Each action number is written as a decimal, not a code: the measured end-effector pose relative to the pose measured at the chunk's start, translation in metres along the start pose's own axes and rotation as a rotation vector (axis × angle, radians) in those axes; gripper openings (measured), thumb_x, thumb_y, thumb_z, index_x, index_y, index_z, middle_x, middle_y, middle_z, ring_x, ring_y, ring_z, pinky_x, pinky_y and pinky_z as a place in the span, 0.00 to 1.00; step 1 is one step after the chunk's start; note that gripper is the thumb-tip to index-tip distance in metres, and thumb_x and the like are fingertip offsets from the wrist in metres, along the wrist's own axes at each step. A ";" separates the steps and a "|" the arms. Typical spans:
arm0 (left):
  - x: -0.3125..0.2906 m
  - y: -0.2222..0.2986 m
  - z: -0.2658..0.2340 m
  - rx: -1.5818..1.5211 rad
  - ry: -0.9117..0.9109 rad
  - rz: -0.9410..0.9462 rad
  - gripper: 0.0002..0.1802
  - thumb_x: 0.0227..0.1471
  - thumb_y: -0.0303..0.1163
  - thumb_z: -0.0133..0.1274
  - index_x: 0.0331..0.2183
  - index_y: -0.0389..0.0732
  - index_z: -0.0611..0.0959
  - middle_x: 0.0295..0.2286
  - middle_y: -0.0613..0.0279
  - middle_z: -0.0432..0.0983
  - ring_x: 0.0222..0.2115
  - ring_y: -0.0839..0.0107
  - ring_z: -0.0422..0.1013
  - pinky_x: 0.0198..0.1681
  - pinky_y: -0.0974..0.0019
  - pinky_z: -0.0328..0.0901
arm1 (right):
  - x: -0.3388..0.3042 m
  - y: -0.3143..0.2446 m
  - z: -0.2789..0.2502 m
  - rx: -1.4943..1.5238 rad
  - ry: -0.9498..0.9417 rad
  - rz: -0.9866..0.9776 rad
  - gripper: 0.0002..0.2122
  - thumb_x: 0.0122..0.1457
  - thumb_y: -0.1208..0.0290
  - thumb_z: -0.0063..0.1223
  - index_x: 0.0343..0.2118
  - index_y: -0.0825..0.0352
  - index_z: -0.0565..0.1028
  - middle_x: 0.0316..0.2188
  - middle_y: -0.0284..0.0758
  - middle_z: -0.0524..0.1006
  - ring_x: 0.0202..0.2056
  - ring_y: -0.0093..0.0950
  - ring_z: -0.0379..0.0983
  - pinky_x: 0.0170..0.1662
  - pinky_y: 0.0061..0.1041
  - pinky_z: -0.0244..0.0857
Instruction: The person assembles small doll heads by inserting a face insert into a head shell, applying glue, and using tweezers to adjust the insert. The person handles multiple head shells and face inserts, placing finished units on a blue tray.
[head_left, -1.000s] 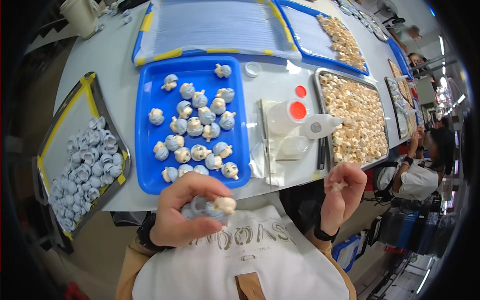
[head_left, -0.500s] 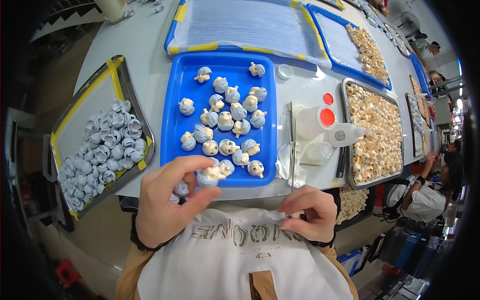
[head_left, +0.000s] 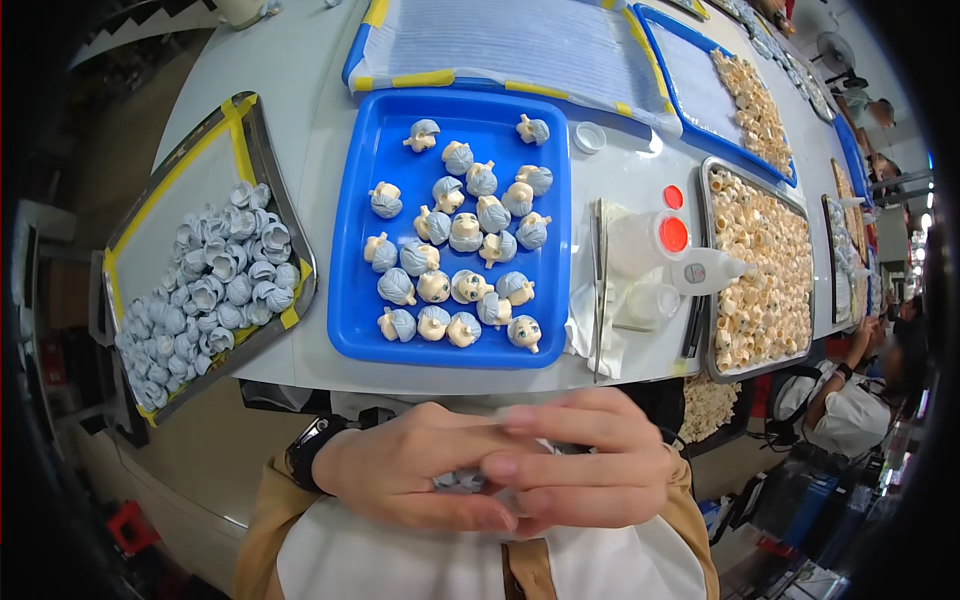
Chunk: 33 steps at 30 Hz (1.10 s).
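Observation:
My left hand (head_left: 415, 470) and my right hand (head_left: 585, 465) are brought together in front of my apron, beyond the table's near edge. Grey-blue doll hair pieces (head_left: 460, 481) peek out from under the closed fingers of my left hand. The right hand's fingers are curled over the left one's fingertips; what lies between them is mostly hidden. Ahead, a blue tray (head_left: 350, 290) carries several small doll heads (head_left: 470, 287) with grey-blue hair, some face up, others turned over.
At left stands a taped tray (head_left: 170, 190) heaped with hollow hair pieces (head_left: 215, 290). To the right are tweezers (head_left: 600, 290), a squeeze bottle (head_left: 705, 271), a red-topped container (head_left: 640, 245) and a metal tray (head_left: 712, 330) of beige face parts. A co-worker (head_left: 850, 400) sits far right.
My left hand has left the blue tray, where a doll head it held now lies in the near row. Both hands have come together over my lap.

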<state>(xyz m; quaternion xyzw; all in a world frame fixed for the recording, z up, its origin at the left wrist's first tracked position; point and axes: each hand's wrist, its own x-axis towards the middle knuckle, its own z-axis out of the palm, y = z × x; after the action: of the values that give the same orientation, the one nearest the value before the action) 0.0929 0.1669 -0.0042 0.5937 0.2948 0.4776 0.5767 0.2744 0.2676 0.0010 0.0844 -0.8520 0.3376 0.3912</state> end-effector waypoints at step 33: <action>-0.008 -0.002 0.004 0.117 0.121 -0.152 0.15 0.54 0.38 0.48 0.29 0.34 0.72 0.21 0.56 0.66 0.20 0.62 0.65 0.24 0.66 0.60 | -0.005 -0.003 0.017 -0.240 0.099 0.096 0.10 0.42 0.76 0.57 0.31 0.67 0.78 0.29 0.34 0.76 0.29 0.26 0.71 0.31 0.21 0.62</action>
<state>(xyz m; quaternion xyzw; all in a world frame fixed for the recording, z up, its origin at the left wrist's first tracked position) 0.0943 0.1586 -0.0070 0.5721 0.4006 0.4494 0.5570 0.2689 0.2536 -0.0086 -0.0207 -0.8689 0.2551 0.4236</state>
